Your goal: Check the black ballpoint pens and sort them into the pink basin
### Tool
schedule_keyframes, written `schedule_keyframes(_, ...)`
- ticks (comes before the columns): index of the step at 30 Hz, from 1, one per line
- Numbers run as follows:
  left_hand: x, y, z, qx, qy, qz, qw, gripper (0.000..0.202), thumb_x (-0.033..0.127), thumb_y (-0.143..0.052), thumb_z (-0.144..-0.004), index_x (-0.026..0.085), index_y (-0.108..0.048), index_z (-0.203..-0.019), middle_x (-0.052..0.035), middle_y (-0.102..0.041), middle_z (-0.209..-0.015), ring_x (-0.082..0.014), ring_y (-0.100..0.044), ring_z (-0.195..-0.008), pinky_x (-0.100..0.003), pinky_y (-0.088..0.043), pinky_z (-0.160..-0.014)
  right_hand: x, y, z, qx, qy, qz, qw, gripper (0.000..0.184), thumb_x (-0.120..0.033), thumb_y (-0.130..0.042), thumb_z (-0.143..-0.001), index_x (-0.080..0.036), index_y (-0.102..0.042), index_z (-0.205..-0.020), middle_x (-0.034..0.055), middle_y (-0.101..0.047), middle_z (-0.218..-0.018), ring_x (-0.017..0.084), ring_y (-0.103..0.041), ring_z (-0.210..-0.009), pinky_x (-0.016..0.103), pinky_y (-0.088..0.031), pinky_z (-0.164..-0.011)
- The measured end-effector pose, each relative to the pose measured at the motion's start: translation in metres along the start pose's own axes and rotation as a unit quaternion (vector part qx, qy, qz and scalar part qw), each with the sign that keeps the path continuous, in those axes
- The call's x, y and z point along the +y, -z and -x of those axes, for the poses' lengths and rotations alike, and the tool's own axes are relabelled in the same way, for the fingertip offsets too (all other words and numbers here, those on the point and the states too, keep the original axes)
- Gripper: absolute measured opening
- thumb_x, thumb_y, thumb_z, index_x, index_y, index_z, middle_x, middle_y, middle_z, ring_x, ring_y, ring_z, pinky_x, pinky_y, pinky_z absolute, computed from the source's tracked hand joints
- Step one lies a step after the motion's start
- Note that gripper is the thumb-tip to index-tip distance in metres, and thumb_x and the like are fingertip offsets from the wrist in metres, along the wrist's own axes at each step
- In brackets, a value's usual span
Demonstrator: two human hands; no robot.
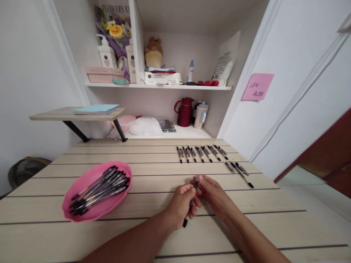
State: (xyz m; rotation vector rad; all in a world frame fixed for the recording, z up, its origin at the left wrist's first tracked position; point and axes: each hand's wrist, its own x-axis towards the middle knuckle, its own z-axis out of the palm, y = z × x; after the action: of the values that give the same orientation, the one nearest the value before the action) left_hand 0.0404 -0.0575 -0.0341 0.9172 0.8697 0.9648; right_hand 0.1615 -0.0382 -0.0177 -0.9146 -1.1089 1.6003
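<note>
Both my hands meet over the middle of the wooden table [164, 233]. My left hand [181, 206] is closed round a black pen [189, 208] whose lower end sticks out below the fist. My right hand [212, 193] pinches the pen's upper tip with finger and thumb. To the left lies a pink oval dish [82, 213] holding several black pens [100, 190]. Farther back on the right, several pens [201, 153] lie side by side in a row, and a few more pens [240, 172] lie beyond my right hand.
A raised wooden shelf [49, 116] on black brackets carries a light blue notebook [95, 109]. At the back, an alcove holds a red jug [184, 111], a white kettle [201, 115] and plastic bags. A pink note [257, 86] is stuck to the right wall.
</note>
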Motion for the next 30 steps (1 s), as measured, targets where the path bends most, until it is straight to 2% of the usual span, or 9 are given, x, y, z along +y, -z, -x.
schedule_keyframes(3, 0.0011, -0.0004, 0.0005, -0.003, 0.001, -0.004, 1.000, 0.029, 0.044, -0.047, -0.076, 0.016, -0.048, -0.081, 0.0045, -0.052, -0.052, -0.0026, -0.034, -0.027, -0.016, -0.017, -0.029, -0.0003, -0.0012, -0.0002, -0.009, -0.007, -0.016, 1.000, 0.030, -0.045, -0.063, -0.068, -0.016, -0.055, -0.068, -0.0053, -0.047, -0.047, 0.010, -0.044, -0.035, 0.026, -0.036, -0.040)
schedule_keyframes(7, 0.0019, -0.0001, 0.0001, -0.002, 0.007, 0.001, 1.000, 0.029, 0.044, -0.046, -0.077, 0.015, -0.048, -0.082, 0.0046, -0.051, -0.051, -0.0020, -0.032, -0.026, -0.016, -0.015, -0.029, -0.0028, -0.0031, 0.0008, -0.002, -0.018, -0.064, 0.998, 0.033, -0.048, -0.062, -0.068, -0.018, -0.057, -0.081, -0.0024, -0.056, -0.060, 0.010, -0.046, -0.039, 0.027, -0.038, -0.042)
schedule_keyframes(12, 0.0014, 0.0002, -0.0003, -0.010, 0.009, 0.004, 1.000, 0.026, 0.042, -0.045, -0.078, 0.016, -0.046, -0.079, 0.0050, -0.050, -0.050, -0.0014, -0.026, -0.025, -0.017, -0.012, -0.029, -0.0025, -0.0031, 0.0016, -0.011, -0.013, -0.045, 0.999, 0.030, -0.044, -0.066, -0.066, -0.017, -0.054, -0.066, -0.0053, -0.047, -0.047, 0.010, -0.045, -0.036, 0.024, -0.034, -0.039)
schedule_keyframes(16, 0.0019, -0.0004, 0.0013, -0.014, 0.015, 0.014, 1.000, 0.028, 0.043, -0.046, -0.077, 0.016, -0.047, -0.082, 0.0050, -0.050, -0.050, -0.0013, -0.026, -0.026, -0.017, -0.011, -0.031, -0.0001, -0.0027, 0.0011, -0.018, -0.020, -0.099, 0.995, 0.030, -0.043, -0.065, -0.067, -0.017, -0.057, -0.081, -0.0029, -0.055, -0.058, 0.010, -0.047, -0.039, 0.024, -0.036, -0.038)
schedule_keyframes(19, 0.0027, -0.0012, 0.0023, -0.011, 0.014, 0.013, 1.000, 0.027, 0.042, -0.046, -0.077, 0.016, -0.047, -0.082, 0.0049, -0.050, -0.049, -0.0014, -0.025, -0.027, -0.017, -0.009, -0.032, 0.0037, -0.0023, -0.0007, -0.039, -0.021, -0.094, 0.995, 0.029, -0.044, -0.063, -0.068, -0.016, -0.055, -0.069, -0.0054, -0.047, -0.048, 0.010, -0.044, -0.032, 0.023, -0.032, -0.033)
schedule_keyframes(21, 0.0033, -0.0016, 0.0024, -0.011, 0.018, 0.012, 1.000, 0.026, 0.042, -0.046, -0.077, 0.016, -0.046, -0.081, 0.0051, -0.049, -0.049, -0.0013, -0.024, -0.027, -0.017, -0.009, -0.032, 0.0058, -0.0014, -0.0021, -0.022, -0.010, -0.084, 0.996, 0.027, -0.040, -0.067, -0.066, -0.015, -0.056, -0.065, -0.0054, -0.046, -0.046, 0.009, -0.043, -0.032, 0.022, -0.031, -0.033)
schedule_keyframes(23, 0.0038, -0.0016, 0.0022, -0.015, 0.023, 0.011, 1.000, 0.026, 0.042, -0.045, -0.077, 0.016, -0.046, -0.081, 0.0055, -0.048, -0.048, -0.0014, -0.024, -0.026, -0.017, -0.009, -0.032, 0.0063, -0.0008, -0.0029, -0.001, -0.003, -0.102, 0.995, 0.024, -0.036, -0.069, -0.064, -0.014, -0.060, -0.070, -0.0019, -0.054, -0.054, 0.007, -0.044, -0.038, 0.021, -0.034, -0.034)
schedule_keyframes(27, 0.0040, -0.0010, 0.0015, -0.016, 0.019, 0.014, 1.000, 0.025, 0.042, -0.045, -0.078, 0.018, -0.044, -0.079, 0.0055, -0.049, -0.048, -0.0015, -0.025, -0.026, -0.017, -0.011, -0.031, 0.0043, -0.0025, -0.0019, -0.003, -0.002, -0.161, 0.987, 0.022, -0.031, -0.071, -0.064, -0.015, -0.063, -0.077, 0.0046, -0.063, -0.078, 0.008, -0.050, -0.050, 0.020, -0.040, -0.038)
schedule_keyframes(30, 0.0036, -0.0008, 0.0016, -0.013, 0.018, 0.013, 1.000, 0.025, 0.042, -0.045, -0.078, 0.017, -0.045, -0.080, 0.0051, -0.050, -0.049, -0.0015, -0.025, -0.026, -0.017, -0.011, -0.031, 0.0045, -0.0035, -0.0011, -0.013, -0.015, -0.161, 0.987, 0.024, -0.035, -0.067, -0.068, -0.016, -0.062, -0.081, 0.0024, -0.062, -0.069, 0.010, -0.051, -0.046, 0.021, -0.038, -0.034)
